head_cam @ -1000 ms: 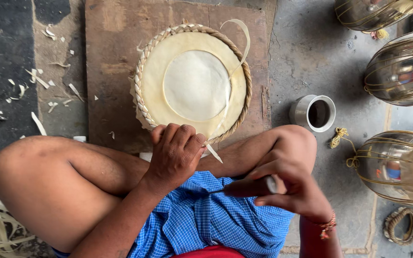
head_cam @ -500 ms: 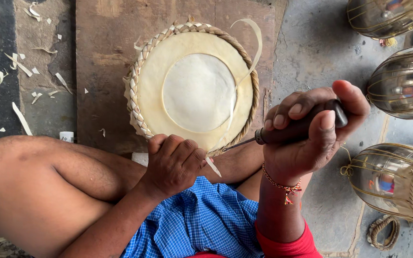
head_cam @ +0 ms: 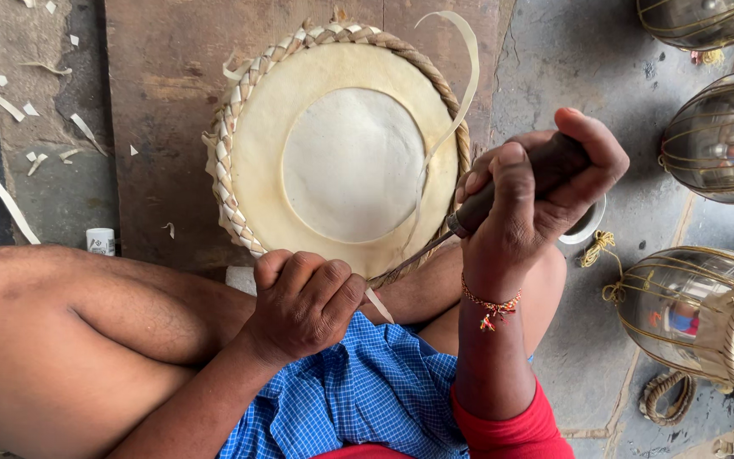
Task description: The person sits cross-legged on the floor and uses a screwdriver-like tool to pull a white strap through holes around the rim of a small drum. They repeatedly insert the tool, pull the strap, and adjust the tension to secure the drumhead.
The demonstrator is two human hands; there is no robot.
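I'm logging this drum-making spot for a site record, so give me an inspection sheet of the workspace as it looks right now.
Surface: brown wooden board on a grey concrete floor.
Job's things: round drumhead, pale skin with a braided strap rim, flat on the board; a loose pale strip curls off its right edge.
Clutter: pale shavings on the floor at left; small white container by the knee.
Grippers: left hand fisted at the near rim, pinching a strip end; right hand grips a dark-handled tool, its blade angled at the near rim.
Cables: nothing seen; only rope coils.
Surroundings: metal drum shells at right; a cup behind the right hand.
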